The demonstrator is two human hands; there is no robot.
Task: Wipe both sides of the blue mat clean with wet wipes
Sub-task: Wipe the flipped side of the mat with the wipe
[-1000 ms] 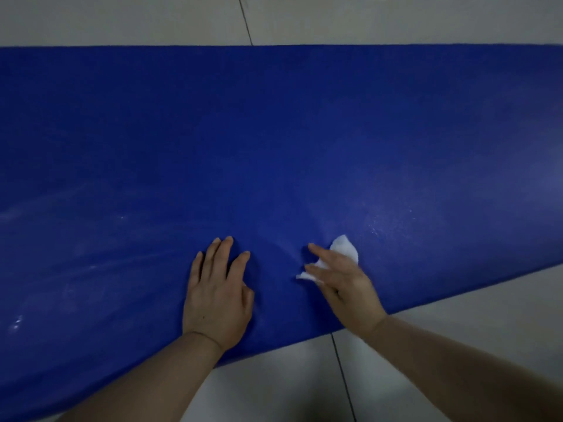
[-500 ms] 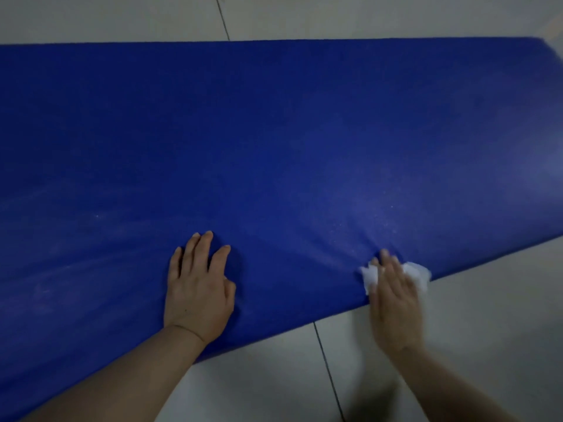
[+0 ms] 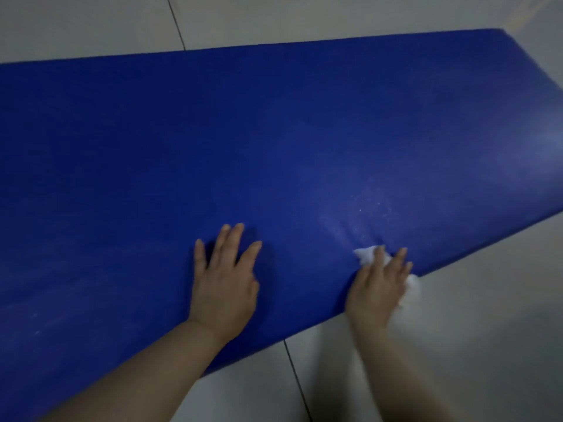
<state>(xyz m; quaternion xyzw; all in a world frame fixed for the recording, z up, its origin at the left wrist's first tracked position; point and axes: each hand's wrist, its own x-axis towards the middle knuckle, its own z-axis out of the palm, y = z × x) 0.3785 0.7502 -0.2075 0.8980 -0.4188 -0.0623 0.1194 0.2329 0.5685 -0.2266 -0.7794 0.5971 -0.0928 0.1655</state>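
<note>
A long blue mat [image 3: 274, 141] lies flat on the pale floor and fills most of the view. My left hand [image 3: 225, 281] rests palm down on the mat near its front edge, fingers straight and spread. My right hand [image 3: 380, 287] presses a crumpled white wet wipe [image 3: 365, 254] against the mat's front edge; the fingers lie straight over it. Part of the wipe also pokes out on the right of the hand, over the floor. A faint wet sheen with small specks shows on the mat just beyond the wipe.
Light grey floor tiles [image 3: 457, 345] surround the mat, with dark grout lines in front and behind. The mat's far right corner [image 3: 499, 33] is in view at the upper right; its left end runs out of frame.
My right hand slid the wipe rightward and toward the mat's front edge. My left hand stayed pressed on the mat, its fingers now spread wider. The view shifted right, showing the mat's far corner.
</note>
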